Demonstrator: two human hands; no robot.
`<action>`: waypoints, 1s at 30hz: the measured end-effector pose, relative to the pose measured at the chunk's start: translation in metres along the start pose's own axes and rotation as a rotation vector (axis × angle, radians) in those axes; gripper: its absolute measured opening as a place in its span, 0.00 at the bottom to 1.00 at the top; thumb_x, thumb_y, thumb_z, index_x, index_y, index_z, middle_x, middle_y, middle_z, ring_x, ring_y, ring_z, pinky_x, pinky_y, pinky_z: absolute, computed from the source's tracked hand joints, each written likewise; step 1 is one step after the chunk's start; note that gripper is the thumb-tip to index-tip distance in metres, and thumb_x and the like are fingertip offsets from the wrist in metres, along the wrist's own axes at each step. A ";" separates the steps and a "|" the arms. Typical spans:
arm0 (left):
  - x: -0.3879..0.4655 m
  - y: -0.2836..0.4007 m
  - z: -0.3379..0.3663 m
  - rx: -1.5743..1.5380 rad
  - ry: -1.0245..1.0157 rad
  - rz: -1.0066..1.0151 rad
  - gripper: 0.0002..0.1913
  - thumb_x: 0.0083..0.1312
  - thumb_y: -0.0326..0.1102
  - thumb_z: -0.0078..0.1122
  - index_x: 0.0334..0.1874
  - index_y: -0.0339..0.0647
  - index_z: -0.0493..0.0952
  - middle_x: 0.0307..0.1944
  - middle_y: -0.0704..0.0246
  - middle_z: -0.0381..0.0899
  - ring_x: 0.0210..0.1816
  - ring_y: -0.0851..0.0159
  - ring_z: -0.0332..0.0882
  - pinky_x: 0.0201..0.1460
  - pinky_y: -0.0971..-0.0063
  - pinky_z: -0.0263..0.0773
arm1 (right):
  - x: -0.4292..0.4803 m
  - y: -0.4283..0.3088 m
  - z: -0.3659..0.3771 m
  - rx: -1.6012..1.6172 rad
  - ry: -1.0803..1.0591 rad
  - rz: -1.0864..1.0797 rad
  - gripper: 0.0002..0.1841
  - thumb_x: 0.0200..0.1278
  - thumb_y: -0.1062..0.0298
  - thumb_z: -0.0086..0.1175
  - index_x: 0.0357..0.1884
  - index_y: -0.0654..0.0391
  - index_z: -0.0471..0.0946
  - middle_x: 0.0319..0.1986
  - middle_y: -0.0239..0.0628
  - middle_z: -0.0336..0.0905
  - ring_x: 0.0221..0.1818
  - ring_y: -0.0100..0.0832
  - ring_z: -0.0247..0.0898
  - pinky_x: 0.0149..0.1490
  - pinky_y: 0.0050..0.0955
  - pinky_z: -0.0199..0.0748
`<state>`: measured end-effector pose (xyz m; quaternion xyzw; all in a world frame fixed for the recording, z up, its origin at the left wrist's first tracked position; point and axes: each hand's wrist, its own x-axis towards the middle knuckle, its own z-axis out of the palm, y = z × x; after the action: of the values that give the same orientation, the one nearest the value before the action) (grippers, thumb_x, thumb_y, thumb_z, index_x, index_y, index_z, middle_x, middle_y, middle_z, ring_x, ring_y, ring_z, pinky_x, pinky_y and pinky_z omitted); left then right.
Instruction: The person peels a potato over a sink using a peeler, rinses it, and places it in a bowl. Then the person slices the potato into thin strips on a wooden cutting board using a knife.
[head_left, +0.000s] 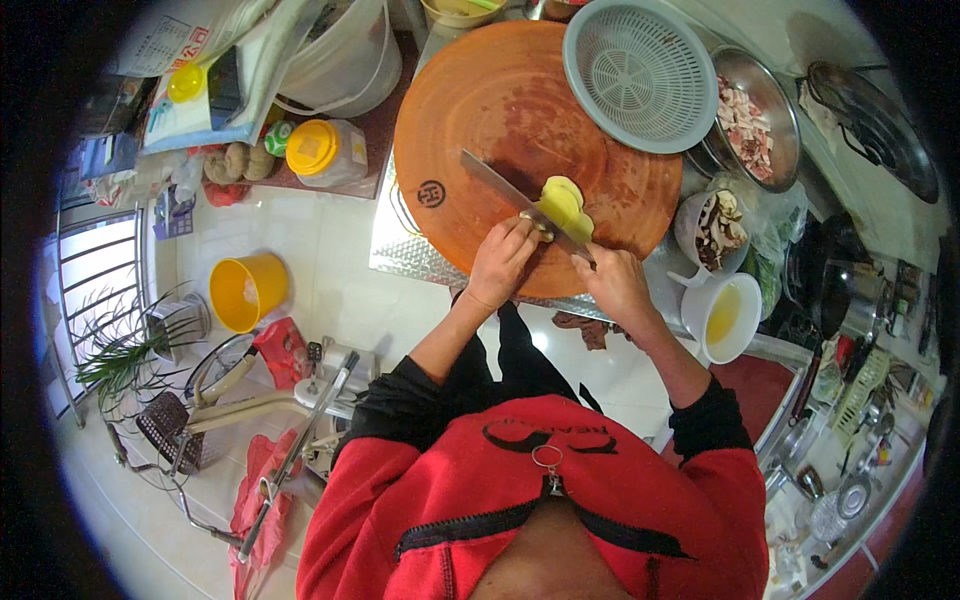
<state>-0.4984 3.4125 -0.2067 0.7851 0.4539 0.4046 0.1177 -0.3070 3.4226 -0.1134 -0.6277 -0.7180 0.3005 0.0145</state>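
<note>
On the round wooden chopping board lies a row of thin, overlapping yellow slices, perhaps of ginger or potato. My right hand is closed on the handle end of a kitchen knife, whose blade slants up and left across the board. Beside the blade, my left hand presses a small pale piece with its fingertips, left of the slices. The knife's handle is mostly hidden in my right hand.
A grey plastic colander overlaps the board's upper right. Beyond it stand a metal bowl of chopped meat, a bowl of sliced mushrooms and a white bowl with yellow liquid. A yellow-lidded jar stands at left.
</note>
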 end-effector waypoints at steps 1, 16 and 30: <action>0.000 0.000 0.000 0.000 0.003 -0.003 0.16 0.54 0.26 0.59 0.46 0.32 0.78 0.51 0.60 0.76 0.53 0.55 0.75 0.56 0.66 0.75 | -0.001 0.001 0.000 0.006 0.001 -0.013 0.15 0.65 0.60 0.55 0.39 0.64 0.80 0.26 0.58 0.78 0.33 0.59 0.77 0.41 0.52 0.73; -0.002 -0.002 0.002 -0.006 0.024 0.020 0.17 0.52 0.26 0.58 0.46 0.32 0.78 0.51 0.59 0.77 0.52 0.54 0.76 0.54 0.65 0.75 | -0.023 -0.008 -0.026 0.025 0.062 -0.075 0.11 0.66 0.62 0.54 0.36 0.61 0.79 0.21 0.54 0.78 0.28 0.54 0.78 0.37 0.51 0.74; 0.001 -0.001 0.000 0.021 0.022 0.020 0.15 0.53 0.26 0.59 0.45 0.32 0.78 0.49 0.61 0.77 0.53 0.56 0.76 0.54 0.67 0.76 | -0.027 -0.007 -0.028 -0.015 0.006 -0.081 0.12 0.67 0.62 0.53 0.34 0.62 0.78 0.21 0.53 0.78 0.27 0.54 0.78 0.36 0.50 0.74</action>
<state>-0.4988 3.4142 -0.2063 0.7862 0.4516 0.4097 0.1006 -0.2961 3.4097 -0.0776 -0.5991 -0.7450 0.2925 0.0240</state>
